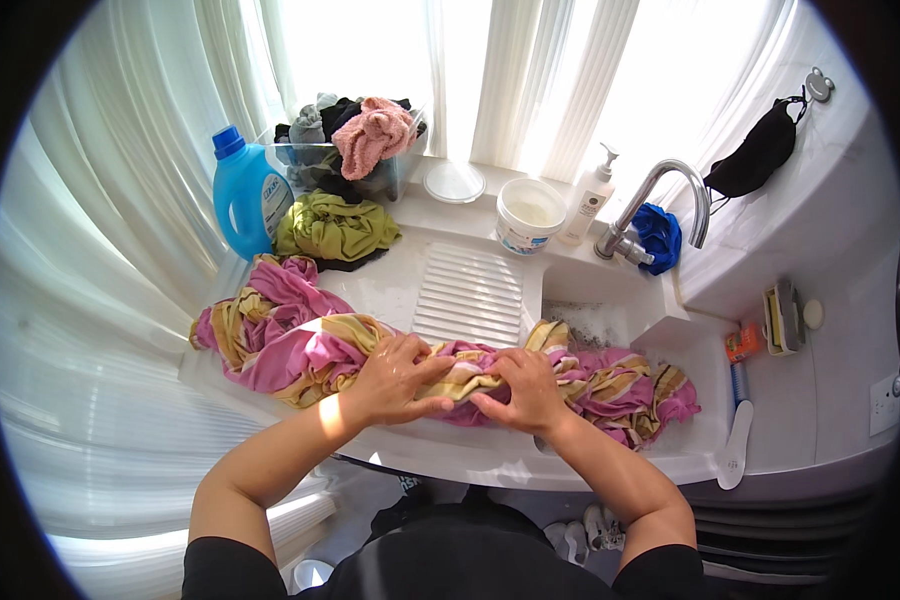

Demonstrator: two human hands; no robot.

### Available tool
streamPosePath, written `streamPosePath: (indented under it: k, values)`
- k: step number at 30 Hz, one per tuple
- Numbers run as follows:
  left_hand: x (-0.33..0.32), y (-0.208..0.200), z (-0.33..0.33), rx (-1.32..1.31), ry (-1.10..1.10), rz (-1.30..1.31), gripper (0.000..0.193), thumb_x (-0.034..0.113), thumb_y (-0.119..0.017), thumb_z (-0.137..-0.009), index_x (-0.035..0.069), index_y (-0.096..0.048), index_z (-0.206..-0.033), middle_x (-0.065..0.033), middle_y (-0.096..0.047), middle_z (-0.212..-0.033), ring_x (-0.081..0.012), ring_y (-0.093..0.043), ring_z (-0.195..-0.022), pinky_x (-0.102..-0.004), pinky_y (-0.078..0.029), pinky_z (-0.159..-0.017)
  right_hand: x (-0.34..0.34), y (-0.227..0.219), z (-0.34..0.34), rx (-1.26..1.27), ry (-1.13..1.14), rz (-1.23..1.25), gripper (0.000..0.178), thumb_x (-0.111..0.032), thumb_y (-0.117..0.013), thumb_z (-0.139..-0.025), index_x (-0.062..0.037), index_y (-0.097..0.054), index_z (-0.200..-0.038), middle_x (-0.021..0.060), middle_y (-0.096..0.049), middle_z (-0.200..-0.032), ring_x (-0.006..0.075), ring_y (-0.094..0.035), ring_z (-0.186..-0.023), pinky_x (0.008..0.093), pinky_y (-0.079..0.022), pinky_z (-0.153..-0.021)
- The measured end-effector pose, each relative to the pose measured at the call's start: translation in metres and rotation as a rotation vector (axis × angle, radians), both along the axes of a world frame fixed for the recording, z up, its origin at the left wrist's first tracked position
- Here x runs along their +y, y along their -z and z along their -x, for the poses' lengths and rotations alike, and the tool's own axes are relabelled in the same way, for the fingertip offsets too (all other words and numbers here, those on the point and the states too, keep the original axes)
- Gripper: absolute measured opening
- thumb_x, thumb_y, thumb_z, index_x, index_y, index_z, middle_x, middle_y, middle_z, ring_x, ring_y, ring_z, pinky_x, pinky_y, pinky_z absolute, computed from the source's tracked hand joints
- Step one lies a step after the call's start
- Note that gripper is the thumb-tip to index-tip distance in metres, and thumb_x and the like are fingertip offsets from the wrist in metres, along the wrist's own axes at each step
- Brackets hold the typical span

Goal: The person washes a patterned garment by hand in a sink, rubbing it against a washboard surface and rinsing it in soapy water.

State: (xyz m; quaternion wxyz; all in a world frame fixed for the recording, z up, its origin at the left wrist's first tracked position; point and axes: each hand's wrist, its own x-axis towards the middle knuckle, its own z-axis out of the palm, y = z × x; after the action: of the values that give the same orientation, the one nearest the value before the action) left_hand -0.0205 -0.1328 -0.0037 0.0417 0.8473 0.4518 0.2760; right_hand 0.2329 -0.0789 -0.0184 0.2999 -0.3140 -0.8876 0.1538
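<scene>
A long pink cloth with yellow and white stripes [290, 355] lies bunched across the white laundry sink [370, 285]. Its left part is heaped on the sink's left side, and its right part hangs into the basin. Near the middle, my left hand [398, 380] grips the cloth, thumb toward the right. A short way to the right, my right hand [520, 388] is closed around the same cloth, which looks twisted between the two hands. The ribbed washboard [468, 292] shows just behind the cloth. The undersides of both grips are hidden.
A blue detergent bottle [242, 195], a green cloth [338, 226] and a clear bin [385, 178] of clothes stand back left. Behind the basin are a white tub [528, 218], a pump bottle [588, 200] and a curved faucet [660, 190]. A white-handled brush [736, 445] lies on the right rim.
</scene>
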Motion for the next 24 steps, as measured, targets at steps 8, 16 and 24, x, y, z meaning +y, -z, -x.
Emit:
streamPosePath:
  k: [8, 16, 24]
  values:
    - [0.088, 0.051, -0.029, -0.041, -0.487, -0.247, 0.028, 0.032, -0.071, -0.082, 0.009, -0.057, -0.085, -0.0109, -0.061, -0.088, -0.031, -0.058, -0.083, -0.0443, -0.042, -0.072, 0.07, 0.043, 0.058, -0.11, 0.474, -0.217, 0.027, -0.032, -0.068, -0.077, -0.007, -0.062, -0.083, 0.0099, -0.06, -0.085, 0.0285, -0.06, -0.077, 0.0429, -0.049, -0.071]
    - [0.003, 0.015, -0.031, 0.265, -0.259, 0.281, 0.073, 0.074, -0.053, -0.081, 0.019, -0.062, -0.128, -0.0129, -0.065, -0.115, -0.0325, -0.061, -0.107, -0.0653, -0.031, -0.1, -0.005, 0.007, 0.014, -0.239, -0.002, -0.025, 0.063, -0.05, -0.059, -0.082, -0.008, -0.059, -0.128, 0.0139, -0.061, -0.115, 0.0316, -0.057, -0.105, 0.0557, -0.036, -0.095]
    - [0.073, 0.051, -0.031, 0.018, -0.468, 0.057, 0.028, 0.032, -0.06, -0.091, 0.01, -0.069, -0.078, -0.0112, -0.066, -0.087, -0.03, -0.059, -0.085, -0.0423, -0.043, -0.074, 0.045, 0.036, 0.063, -0.155, 0.334, -0.114, 0.036, -0.043, -0.061, -0.079, -0.0068, -0.066, -0.079, 0.0116, -0.066, -0.083, 0.0319, -0.06, -0.084, 0.0458, -0.044, -0.077]
